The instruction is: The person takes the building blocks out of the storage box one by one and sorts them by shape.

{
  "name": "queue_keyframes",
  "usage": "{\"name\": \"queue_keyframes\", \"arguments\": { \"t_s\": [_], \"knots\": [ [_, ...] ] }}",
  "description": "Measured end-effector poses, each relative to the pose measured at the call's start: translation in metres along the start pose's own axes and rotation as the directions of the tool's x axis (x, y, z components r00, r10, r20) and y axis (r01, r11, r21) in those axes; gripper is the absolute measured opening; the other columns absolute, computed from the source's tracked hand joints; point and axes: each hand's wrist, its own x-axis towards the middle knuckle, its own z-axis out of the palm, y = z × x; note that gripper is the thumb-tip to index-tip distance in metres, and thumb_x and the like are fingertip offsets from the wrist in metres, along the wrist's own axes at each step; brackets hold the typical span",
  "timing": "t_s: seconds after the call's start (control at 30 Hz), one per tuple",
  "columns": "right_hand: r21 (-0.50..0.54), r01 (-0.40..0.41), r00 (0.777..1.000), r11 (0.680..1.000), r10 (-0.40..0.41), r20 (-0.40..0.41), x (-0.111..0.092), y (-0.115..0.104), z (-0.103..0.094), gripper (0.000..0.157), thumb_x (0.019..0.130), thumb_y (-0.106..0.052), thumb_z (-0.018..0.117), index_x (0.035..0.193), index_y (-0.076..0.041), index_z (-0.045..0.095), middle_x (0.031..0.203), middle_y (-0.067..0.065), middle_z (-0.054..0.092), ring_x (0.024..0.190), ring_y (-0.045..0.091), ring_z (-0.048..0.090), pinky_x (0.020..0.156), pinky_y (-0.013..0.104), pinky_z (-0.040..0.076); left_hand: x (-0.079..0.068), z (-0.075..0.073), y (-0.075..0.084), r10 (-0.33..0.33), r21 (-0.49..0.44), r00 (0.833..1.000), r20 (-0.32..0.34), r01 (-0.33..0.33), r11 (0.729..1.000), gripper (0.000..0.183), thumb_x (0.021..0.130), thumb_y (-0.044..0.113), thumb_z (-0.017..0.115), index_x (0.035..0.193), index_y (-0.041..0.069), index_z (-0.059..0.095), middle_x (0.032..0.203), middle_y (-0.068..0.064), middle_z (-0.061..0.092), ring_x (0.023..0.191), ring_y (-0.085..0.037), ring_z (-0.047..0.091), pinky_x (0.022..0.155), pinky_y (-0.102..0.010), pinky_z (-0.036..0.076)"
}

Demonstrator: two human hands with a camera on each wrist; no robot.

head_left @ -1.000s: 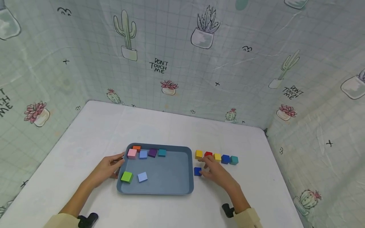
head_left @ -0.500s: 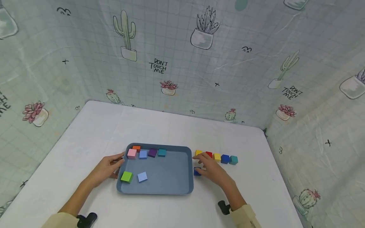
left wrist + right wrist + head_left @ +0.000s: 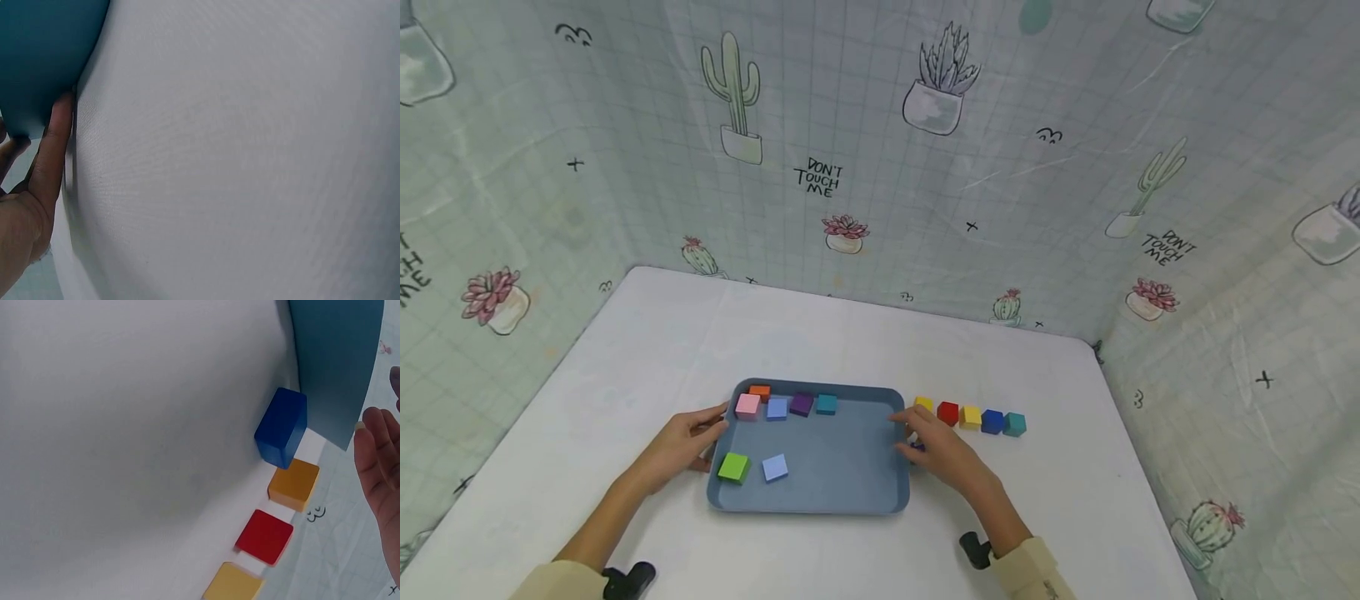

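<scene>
Along the left side of the blue-grey tray (image 3: pixel 842 450) my left hand (image 3: pixel 677 443) rests its fingers at the rim; the left wrist view shows straight fingers (image 3: pixel 57 134) against the tray's outer wall. My right hand (image 3: pixel 942 442) hovers over the right rim, fingers apart and slightly bent, with nothing between them. Below it a dark blue block (image 3: pixel 281 425) stands on the table beside the tray, mostly hidden in the head view. Inside the tray lie a green block (image 3: pixel 734 467), a light blue block (image 3: pixel 775 467), and a pink block (image 3: pixel 748 406) among several others at the back.
Right of the tray a row of cubes runs along the white table (image 3: pixel 820 325): a yellow one partly behind the hand, a red cube (image 3: pixel 948 414), another yellow cube (image 3: pixel 971 417), a blue cube (image 3: pixel 992 422) and a teal cube (image 3: pixel 1015 424). Patterned cloth (image 3: pixel 887 167) hangs around the table.
My right hand has shifted left, from beside the dark blue block to over the tray's right rim, uncovering the red cube. The left hand, tray and blocks stay put.
</scene>
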Motion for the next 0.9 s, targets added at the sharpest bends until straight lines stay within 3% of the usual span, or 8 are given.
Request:
{"name": "queue_keyframes", "arguments": {
  "t_s": [0.3,0.67,0.9],
  "knots": [
    [-0.004,0.025,1.000,1.000,-0.025,-0.004,0.005,-0.008,0.004,0.042,0.086,-0.014,0.070,0.125,-0.007,0.056,0.111,0.008,0.057,0.093,0.018,0.058,0.078,0.024,0.052,-0.001,0.001,-0.002,0.004,0.006,1.000,-0.008,-0.004,1.000,0.059,0.095,0.026,0.057,0.144,0.001,0.035,0.140,-0.029,0.037,0.093,-0.027,0.057,0.061,-0.032,0.056],
    [0.010,0.015,0.998,1.000,-0.015,0.064,0.016,-0.021,0.013,0.046,0.086,-0.017,0.070,0.128,-0.010,0.055,0.112,0.006,0.057,0.095,0.012,0.057,0.080,0.019,0.049,0.002,0.001,-0.003,0.020,-0.009,1.000,0.006,-0.020,1.000,0.059,0.095,0.026,0.058,0.144,0.002,0.035,0.141,-0.029,0.037,0.098,-0.030,0.056,0.062,-0.032,0.056],
    [-0.036,0.001,0.999,0.999,0.001,0.033,0.026,-0.026,0.023,0.045,0.086,-0.017,0.071,0.127,-0.010,0.055,0.111,0.005,0.056,0.095,0.012,0.058,0.078,0.019,0.050,0.002,0.000,-0.009,0.032,-0.035,0.999,0.013,-0.032,0.999,0.061,0.095,0.027,0.057,0.145,0.001,0.034,0.142,-0.028,0.035,0.107,-0.035,0.054,0.063,-0.032,0.056]
  ]
}}
